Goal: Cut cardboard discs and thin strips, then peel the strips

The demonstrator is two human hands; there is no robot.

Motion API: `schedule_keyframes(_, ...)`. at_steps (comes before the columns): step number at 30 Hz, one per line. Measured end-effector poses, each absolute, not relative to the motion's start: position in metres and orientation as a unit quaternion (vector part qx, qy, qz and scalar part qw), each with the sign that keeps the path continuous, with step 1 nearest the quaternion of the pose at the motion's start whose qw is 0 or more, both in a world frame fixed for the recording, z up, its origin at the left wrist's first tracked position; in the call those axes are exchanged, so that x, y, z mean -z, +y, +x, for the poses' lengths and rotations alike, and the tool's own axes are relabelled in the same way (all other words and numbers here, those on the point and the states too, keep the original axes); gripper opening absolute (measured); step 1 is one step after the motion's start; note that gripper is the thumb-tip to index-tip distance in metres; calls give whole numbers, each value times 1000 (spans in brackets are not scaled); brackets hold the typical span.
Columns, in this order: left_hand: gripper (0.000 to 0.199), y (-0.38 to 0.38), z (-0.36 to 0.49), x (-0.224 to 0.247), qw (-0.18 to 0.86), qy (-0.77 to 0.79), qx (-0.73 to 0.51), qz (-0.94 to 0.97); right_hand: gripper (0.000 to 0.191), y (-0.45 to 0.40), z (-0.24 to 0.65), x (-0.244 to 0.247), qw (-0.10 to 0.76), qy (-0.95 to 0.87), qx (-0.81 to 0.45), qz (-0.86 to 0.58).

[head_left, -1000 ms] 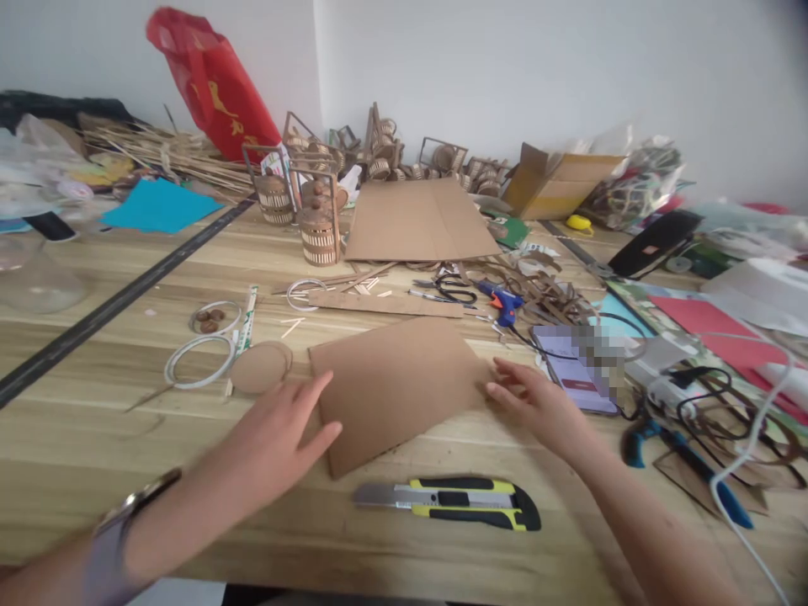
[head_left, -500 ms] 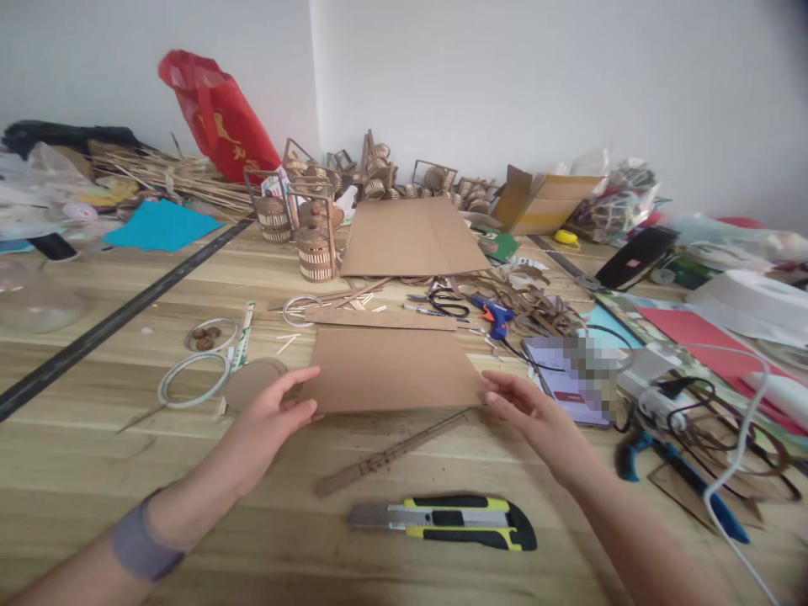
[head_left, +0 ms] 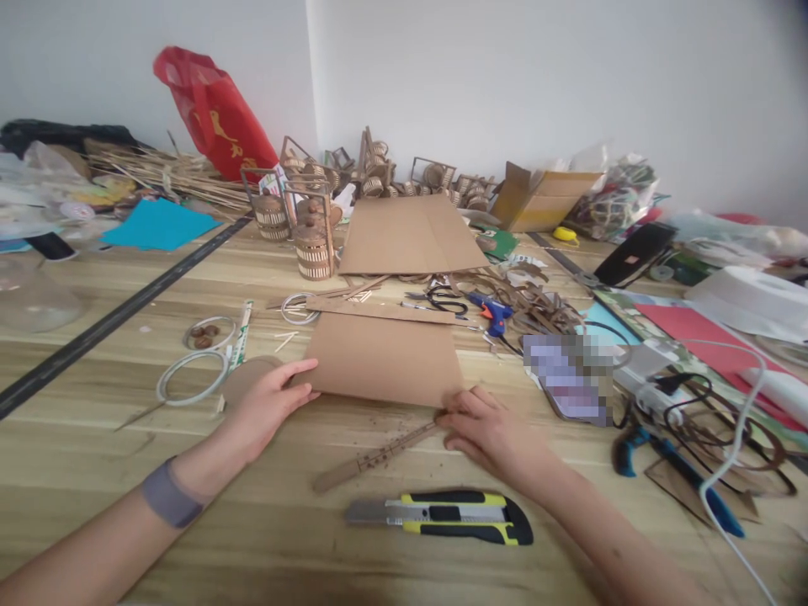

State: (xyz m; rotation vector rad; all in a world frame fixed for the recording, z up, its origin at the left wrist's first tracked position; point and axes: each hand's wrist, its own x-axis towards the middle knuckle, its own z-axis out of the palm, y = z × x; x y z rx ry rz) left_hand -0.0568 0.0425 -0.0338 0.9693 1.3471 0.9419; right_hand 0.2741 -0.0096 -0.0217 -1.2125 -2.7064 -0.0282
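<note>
A brown cardboard piece (head_left: 385,358) lies in front of me, with a narrow cardboard strip (head_left: 385,312) along its far edge. My left hand (head_left: 278,404) pinches the left near corner of the cardboard between thumb and fingers. At its right near corner is my right hand (head_left: 483,429), its fingers closed around the end of a thin brown strip (head_left: 379,459); whether they also touch the cardboard is unclear. A yellow and black utility knife (head_left: 454,515) lies nearest me, blade pointing left. Beside my left hand, a round cardboard disc (head_left: 249,374) is partly covered.
Behind sits a larger cardboard sheet (head_left: 413,236), with small wooden baskets (head_left: 314,252) to its left. Scissors (head_left: 445,300), a blue glue gun (head_left: 496,314) and a phone (head_left: 565,379) lie right. White rings (head_left: 193,379) are left; pliers (head_left: 688,480) and cables are far right.
My right hand has moved left and closed on the thin strip's end. The cardboard has shifted slightly, its right near corner now further left. My left hand stays at the left corner.
</note>
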Motion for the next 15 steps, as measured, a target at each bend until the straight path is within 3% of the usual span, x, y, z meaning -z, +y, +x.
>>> schedule_keyframes(6, 62, 40, -58, 34, 545, 593, -376, 458, 25, -12, 271, 29, 76, -917, 60, -388)
schedule_keyframes(15, 77, 41, -56, 31, 547, 613, -341, 457, 27, -17, 275, 45, 115, -920, 68, -368)
